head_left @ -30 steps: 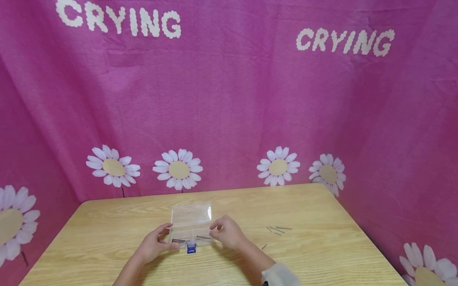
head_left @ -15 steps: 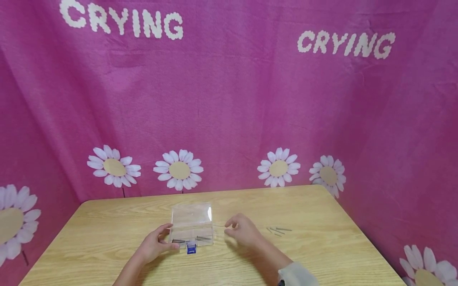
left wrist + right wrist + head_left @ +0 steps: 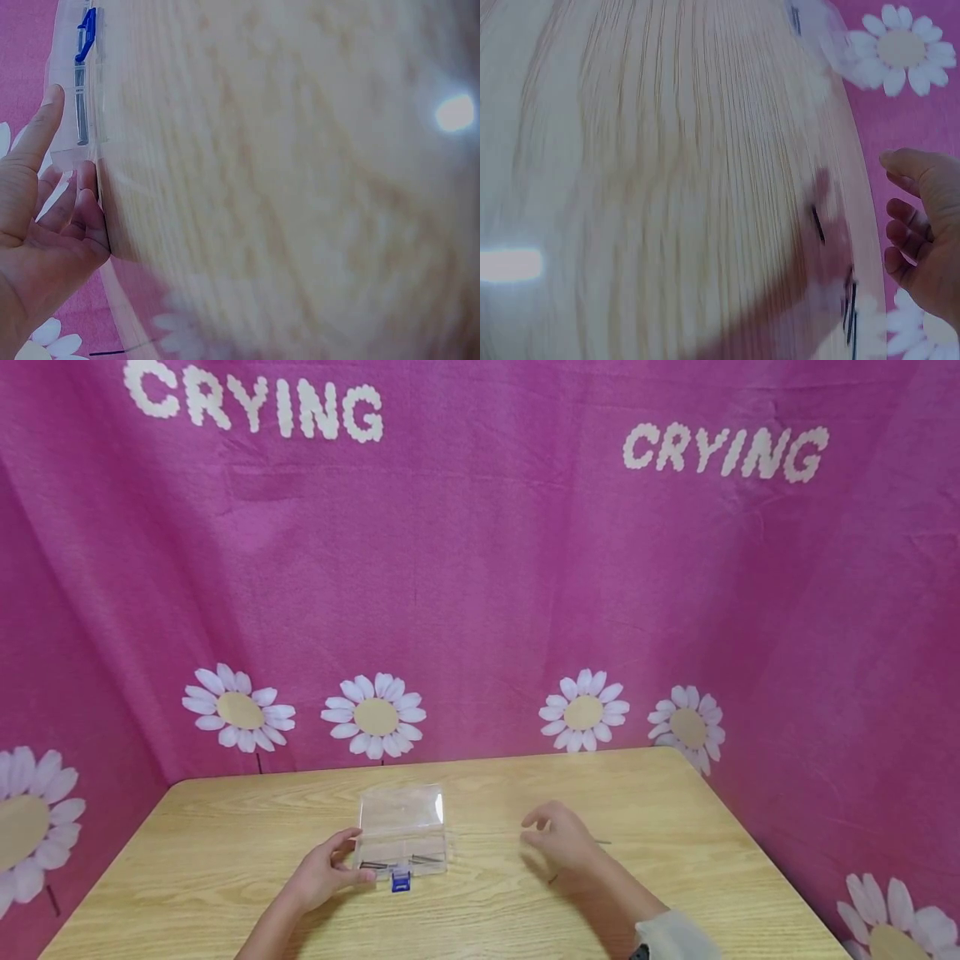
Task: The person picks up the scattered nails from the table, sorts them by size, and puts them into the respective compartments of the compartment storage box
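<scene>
A clear plastic box (image 3: 402, 847) lies on the table with its lid raised at the back. Dark, thin metal nails (image 3: 427, 859) lie inside it, and a blue latch (image 3: 401, 881) hangs at its front. My left hand (image 3: 322, 872) grips the box's left end, thumb at the front and fingers along the side. My right hand (image 3: 566, 839) is over the table to the right, fingers loosely bent with nothing between them. Near it lies a single short nail (image 3: 817, 223). Several more loose nails (image 3: 853, 311) lie beyond, mostly hidden by this hand in the head view.
The wooden table (image 3: 480, 918) has rounded back corners. A pink cloth (image 3: 480, 568) with white daisies and lettering hangs around its back and sides.
My right hand has moved from the box's right side rightward over the table, towards the loose nails, and now covers most of them. The left hand and the box have stayed put.
</scene>
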### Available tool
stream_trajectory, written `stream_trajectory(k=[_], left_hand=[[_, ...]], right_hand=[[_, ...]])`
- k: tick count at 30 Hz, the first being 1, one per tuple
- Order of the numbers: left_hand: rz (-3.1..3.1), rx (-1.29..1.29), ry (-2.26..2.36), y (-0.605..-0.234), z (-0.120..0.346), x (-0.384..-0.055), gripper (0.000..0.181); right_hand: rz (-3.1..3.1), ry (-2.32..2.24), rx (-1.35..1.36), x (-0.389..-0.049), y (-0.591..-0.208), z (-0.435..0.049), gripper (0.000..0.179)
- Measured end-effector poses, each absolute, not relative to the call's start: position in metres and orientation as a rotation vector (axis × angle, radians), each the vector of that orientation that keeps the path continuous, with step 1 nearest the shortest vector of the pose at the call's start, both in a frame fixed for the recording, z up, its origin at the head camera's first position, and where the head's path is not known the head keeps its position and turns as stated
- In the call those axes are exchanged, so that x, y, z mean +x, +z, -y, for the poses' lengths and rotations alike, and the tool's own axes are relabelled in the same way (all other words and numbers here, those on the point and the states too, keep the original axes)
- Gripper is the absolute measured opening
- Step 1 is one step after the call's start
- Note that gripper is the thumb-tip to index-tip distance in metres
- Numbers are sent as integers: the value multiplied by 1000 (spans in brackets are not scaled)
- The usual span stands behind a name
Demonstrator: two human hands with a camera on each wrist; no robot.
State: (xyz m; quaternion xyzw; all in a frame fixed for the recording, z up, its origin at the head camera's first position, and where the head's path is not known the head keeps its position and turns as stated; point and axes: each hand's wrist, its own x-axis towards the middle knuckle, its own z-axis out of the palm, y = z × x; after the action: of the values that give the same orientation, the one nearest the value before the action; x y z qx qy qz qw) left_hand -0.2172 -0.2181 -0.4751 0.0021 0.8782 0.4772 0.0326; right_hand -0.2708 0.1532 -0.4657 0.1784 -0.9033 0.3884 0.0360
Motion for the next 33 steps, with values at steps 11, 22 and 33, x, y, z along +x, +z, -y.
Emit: stream_trajectory(k=[11, 22, 33], left_hand=[[-2687, 11, 1483, -476, 219, -217, 81], [-2679, 40, 1513, -476, 219, -216, 82], [-2711, 9, 1485, -474, 217, -216, 78]], right_hand=[[2786, 1240, 354, -270, -472, -202, 12], [2828, 1146, 247, -269, -479, -245, 16], [2853, 1099, 217, -265, -480, -252, 16]])
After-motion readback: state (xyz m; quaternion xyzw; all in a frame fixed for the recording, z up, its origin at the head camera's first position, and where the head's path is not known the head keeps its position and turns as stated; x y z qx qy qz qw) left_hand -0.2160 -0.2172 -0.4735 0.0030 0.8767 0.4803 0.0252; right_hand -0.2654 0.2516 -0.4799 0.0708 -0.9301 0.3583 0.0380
